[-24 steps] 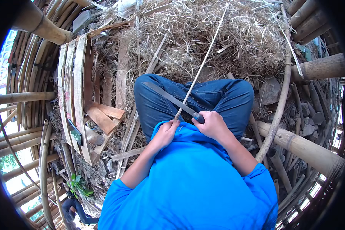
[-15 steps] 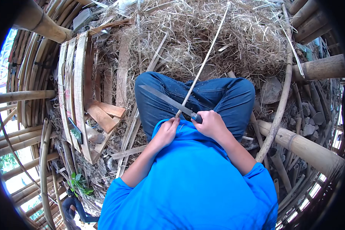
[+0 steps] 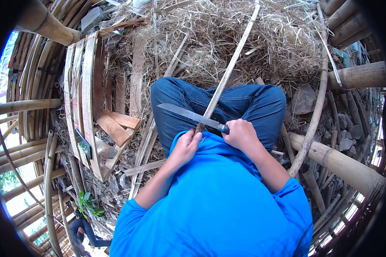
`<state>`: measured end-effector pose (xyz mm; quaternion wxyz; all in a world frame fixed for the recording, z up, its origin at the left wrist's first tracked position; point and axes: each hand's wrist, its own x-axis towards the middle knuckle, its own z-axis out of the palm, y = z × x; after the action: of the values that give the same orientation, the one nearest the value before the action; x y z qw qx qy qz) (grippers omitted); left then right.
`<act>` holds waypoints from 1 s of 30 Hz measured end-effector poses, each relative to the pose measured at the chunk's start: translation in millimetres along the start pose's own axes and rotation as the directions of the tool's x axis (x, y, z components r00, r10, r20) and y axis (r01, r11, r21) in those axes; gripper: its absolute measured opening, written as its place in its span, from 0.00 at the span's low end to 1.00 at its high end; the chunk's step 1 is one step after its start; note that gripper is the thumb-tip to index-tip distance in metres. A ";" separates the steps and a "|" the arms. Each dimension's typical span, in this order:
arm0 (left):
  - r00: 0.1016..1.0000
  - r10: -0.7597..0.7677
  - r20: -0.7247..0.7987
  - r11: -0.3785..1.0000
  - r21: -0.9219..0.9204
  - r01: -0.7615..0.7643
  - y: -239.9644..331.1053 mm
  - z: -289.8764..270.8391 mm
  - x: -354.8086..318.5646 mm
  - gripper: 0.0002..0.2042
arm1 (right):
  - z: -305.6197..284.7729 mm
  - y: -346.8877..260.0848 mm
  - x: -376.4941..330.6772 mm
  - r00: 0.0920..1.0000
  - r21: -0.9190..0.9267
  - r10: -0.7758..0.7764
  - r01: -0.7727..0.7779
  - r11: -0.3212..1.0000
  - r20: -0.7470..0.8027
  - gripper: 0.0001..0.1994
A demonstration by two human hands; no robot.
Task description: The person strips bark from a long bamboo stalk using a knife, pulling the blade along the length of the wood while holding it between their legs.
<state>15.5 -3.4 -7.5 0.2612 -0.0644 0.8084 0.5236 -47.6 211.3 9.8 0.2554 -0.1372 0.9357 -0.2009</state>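
Between my crossed legs, my left hand (image 3: 186, 146) is closed round the near end of a long split bamboo strip (image 3: 227, 73). The strip slants up and away to the right, over my lap and the pile of shavings. My right hand (image 3: 241, 135) grips the dark handle of a knife (image 3: 185, 113). Its long metal blade points left and lies across the strip just beyond my left fingers. I cannot tell which part of the edge touches the bamboo.
Pale bamboo shavings (image 3: 278, 47) are heaped ahead of me. A wooden slatted crate (image 3: 88, 81) stands at left, with a phone (image 3: 84, 145) on it. Thick bamboo poles (image 3: 343, 162) and stones (image 3: 304, 100) lie at right. A person in dark clothes (image 3: 86, 233) is at lower left.
The bamboo strip has turned and now shows a broader face. My right hand and the knife have shifted slightly to the right, with the blade more level.
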 end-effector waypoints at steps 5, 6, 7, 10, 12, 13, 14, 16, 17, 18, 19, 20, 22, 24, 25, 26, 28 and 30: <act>0.972 -0.131 0.193 0.846 -0.489 0.212 4.0 -4.5 -3.2 0.15 | 11.4 3.5 -0.9 0.998 0.013 -0.012 0.013 1.000 -0.064 0.09; 0.972 -0.134 0.195 0.846 -0.489 0.215 -0.7 -2.5 -3.4 0.15 | 13.0 3.9 -0.1 0.998 0.015 -0.011 0.012 1.000 -0.062 0.09; 0.983 -0.111 0.147 0.888 -0.430 0.165 -5.3 -0.3 -3.1 0.15 | 13.9 4.4 1.8 0.997 -0.006 -0.011 0.010 1.000 -0.075 0.08; 0.993 -0.088 0.084 0.937 -0.333 0.111 -2.7 -1.3 -4.4 0.15 | 18.3 5.4 4.8 0.993 -0.038 -0.021 0.017 0.999 -0.118 0.07; 0.994 -0.091 0.063 0.949 -0.298 0.106 2.7 -3.9 -4.8 0.16 | 20.9 5.4 5.3 0.988 -0.049 -0.036 0.029 0.998 -0.148 0.07; 0.995 -0.089 0.050 0.960 -0.261 0.099 4.4 -4.5 -4.8 0.16 | 21.9 5.7 5.3 0.987 -0.057 -0.037 0.028 0.998 -0.158 0.07; 0.995 -0.088 0.036 0.970 -0.224 0.093 5.0 -4.7 -4.6 0.16 | 22.8 6.1 5.5 0.985 -0.064 -0.037 0.027 0.998 -0.168 0.07; 0.997 -0.080 0.018 0.977 -0.198 0.082 1.4 -4.2 -5.0 0.16 | 25.9 5.9 5.3 0.985 -0.071 -0.039 0.027 0.997 -0.171 0.07; 0.998 -0.066 0.002 0.983 -0.172 0.065 -0.1 -4.3 -5.6 0.16 | 27.1 6.1 5.3 0.983 -0.080 -0.039 0.025 0.996 -0.178 0.09; 0.998 -0.070 0.002 0.983 -0.171 0.069 -0.5 -4.5 -6.2 0.16 | 27.5 7.5 5.5 0.984 -0.078 -0.039 0.025 0.997 -0.175 0.09; 0.998 -0.067 0.007 0.983 -0.170 0.067 -0.5 -4.7 -7.0 0.16 | 27.4 9.2 6.0 0.980 -0.072 -0.045 0.032 0.997 -0.196 0.08; 0.998 -0.063 0.013 0.984 -0.168 0.065 -0.2 -5.1 -7.9 0.16 | 27.6 10.0 6.8 0.975 -0.068 -0.052 0.038 0.997 -0.217 0.08; 0.997 -0.081 0.014 0.982 -0.169 0.083 7.3 -7.4 -9.2 0.16 | 28.5 11.7 9.6 0.972 -0.075 -0.058 0.042 0.996 -0.229 0.08; 0.995 -0.100 0.009 0.980 -0.170 0.100 8.7 -8.3 -8.9 0.16 | 29.8 12.4 11.4 0.968 -0.084 -0.071 0.052 0.995 -0.239 0.08; 0.997 -0.080 0.000 0.984 -0.160 0.079 7.3 -8.4 -8.0 0.16 | 30.4 12.5 12.3 0.964 -0.073 -0.076 0.060 0.996 -0.255 0.07; 0.998 -0.059 -0.009 0.987 -0.150 0.057 6.5 -8.5 -7.7 0.16 | 30.9 12.6 12.8 0.959 -0.062 -0.082 0.068 0.996 -0.270 0.07; 0.998 -0.061 -0.003 0.985 -0.162 0.060 5.9 -9.0 -8.2 0.16 | 32.2 14.0 12.6 0.954 -0.055 -0.091 0.078 0.995 -0.287 0.07; 0.998 -0.063 0.006 0.982 -0.175 0.063 7.3 -10.8 -8.8 0.16 | 31.4 13.9 12.1 0.948 -0.048 -0.096 0.086 0.995 -0.303 0.07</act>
<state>16.5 -11.1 6.2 0.2713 -0.1127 0.7566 0.5841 -43.1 209.5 -26.3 0.0960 -0.1518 0.9599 -0.2152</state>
